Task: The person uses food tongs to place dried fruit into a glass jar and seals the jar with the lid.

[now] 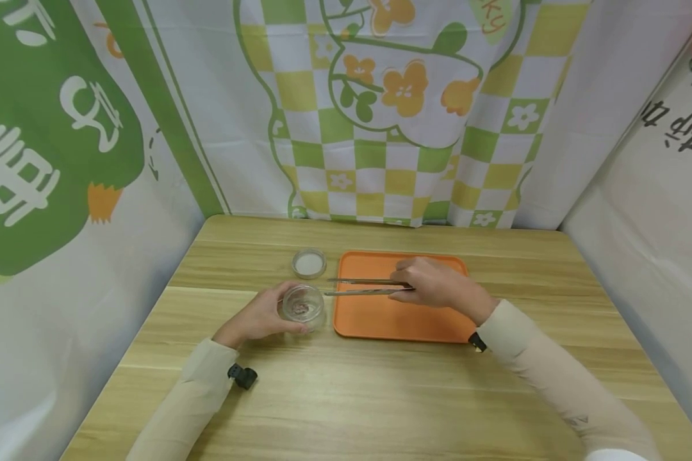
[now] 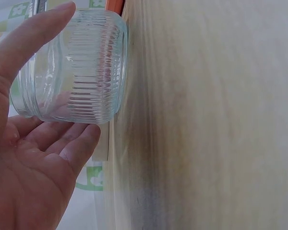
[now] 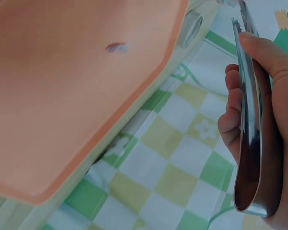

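Observation:
A clear glass jar (image 1: 303, 305) with ribbed sides stands upright at the tray's left, a small clump of reddish-brown bits at its bottom. My left hand (image 1: 263, 312) holds it from the left, thumb on the near side and fingers on the far side. In the left wrist view the ribbed jar (image 2: 93, 67) has its base right at the wood. Metal tongs (image 1: 369, 292) are gripped in my right hand (image 1: 429, 282) above the tray. Their two tips point left, spread apart, right beside the jar's rim. Serrated tips of the tongs (image 3: 249, 110) show in the right wrist view.
An orange tray (image 1: 403, 323) lies under my right hand, with a small whitish-red spot (image 3: 117, 47) on its surface. A round clear lid (image 1: 309, 263) lies behind the jar. Printed cloth (image 1: 369, 179) hangs along the back edge of the wooden table (image 1: 346, 397).

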A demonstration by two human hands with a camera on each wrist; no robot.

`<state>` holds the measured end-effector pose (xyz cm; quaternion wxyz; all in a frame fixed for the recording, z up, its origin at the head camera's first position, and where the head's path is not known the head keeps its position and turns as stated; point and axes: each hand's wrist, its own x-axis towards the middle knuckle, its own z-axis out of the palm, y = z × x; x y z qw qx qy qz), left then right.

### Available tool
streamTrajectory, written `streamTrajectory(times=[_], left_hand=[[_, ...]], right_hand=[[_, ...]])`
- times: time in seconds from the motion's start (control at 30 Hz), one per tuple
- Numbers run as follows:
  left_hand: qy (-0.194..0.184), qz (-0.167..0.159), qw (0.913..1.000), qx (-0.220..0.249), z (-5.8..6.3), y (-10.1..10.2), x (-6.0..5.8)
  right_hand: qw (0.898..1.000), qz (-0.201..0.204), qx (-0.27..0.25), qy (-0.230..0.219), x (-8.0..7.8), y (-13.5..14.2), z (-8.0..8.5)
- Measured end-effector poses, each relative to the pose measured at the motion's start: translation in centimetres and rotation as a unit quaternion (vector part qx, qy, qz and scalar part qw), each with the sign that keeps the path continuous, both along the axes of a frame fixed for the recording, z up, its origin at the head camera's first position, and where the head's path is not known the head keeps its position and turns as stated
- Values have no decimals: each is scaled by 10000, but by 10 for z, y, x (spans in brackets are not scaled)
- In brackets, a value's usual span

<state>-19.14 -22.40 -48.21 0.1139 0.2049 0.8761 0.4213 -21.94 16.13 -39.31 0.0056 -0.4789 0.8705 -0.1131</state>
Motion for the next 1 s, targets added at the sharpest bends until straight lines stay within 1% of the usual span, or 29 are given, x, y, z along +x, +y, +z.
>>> streamTrajectory(times=[0.17, 0.37, 0.63, 0.83, 1.0], left_hand=[[32, 7, 10000, -76, 1, 0, 0], [65, -27, 9999, -116, 0, -1, -1], [78, -51, 9999, -71, -1, 0, 0], [32, -29, 10000, -65, -2, 0, -1], [58, -61, 10000, -52, -3, -1, -1]], right_hand=[[9995, -142, -11, 264, 4, 18, -2], [9988, -401, 106, 247, 10, 40, -5], [9970, -614, 168, 436, 19, 67, -12], [9956, -851, 161, 352, 24, 84, -20], [9950, -922, 77, 366, 28, 96, -27]])
